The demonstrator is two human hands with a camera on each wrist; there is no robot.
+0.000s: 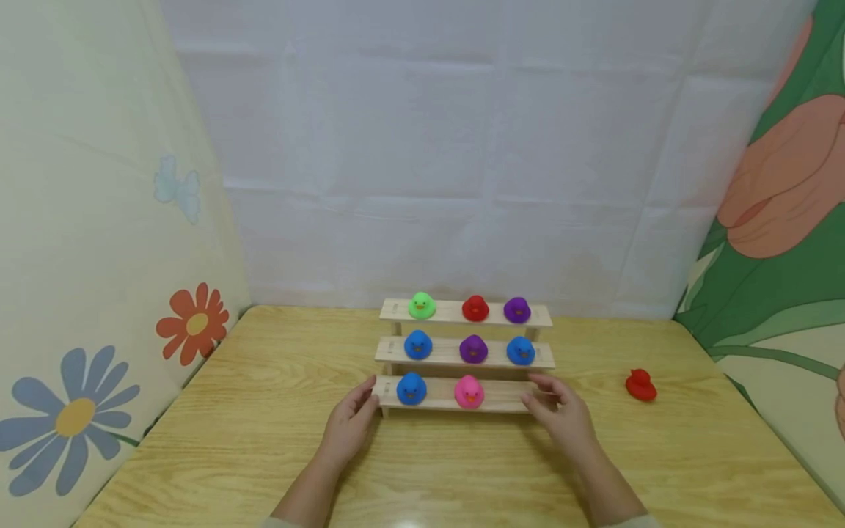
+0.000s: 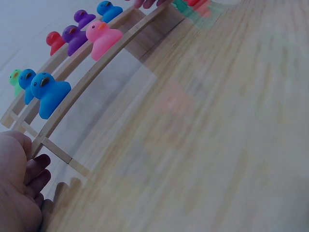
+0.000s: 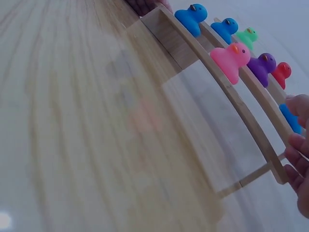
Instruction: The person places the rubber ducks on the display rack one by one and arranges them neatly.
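Observation:
A wooden three-tier display stand (image 1: pixel 505 396) holds several small rubber ducks. My left hand (image 1: pixel 348 423) grips the left end of its lowest shelf, thumb close to the blue duck (image 1: pixel 411 389). At the opposite end, my right hand (image 1: pixel 566 418) holds the same shelf, with thumb and fingers at its end. Between the hands, a pink duck (image 1: pixel 469 393) sits mid-shelf. The middle tier carries a blue duck (image 1: pixel 418 345), a purple duck (image 1: pixel 473 350) and another blue duck (image 1: pixel 521 351). On top are green (image 1: pixel 422 306), red (image 1: pixel 475 309) and purple (image 1: pixel 517 310) ducks.
A loose red duck (image 1: pixel 641 385) lies on the wood-grain table (image 1: pixel 264 440), right of the stand. A white cloth (image 1: pixel 429 147) hangs behind the table. Flower-printed panels (image 1: pixel 72 418) flank both sides.

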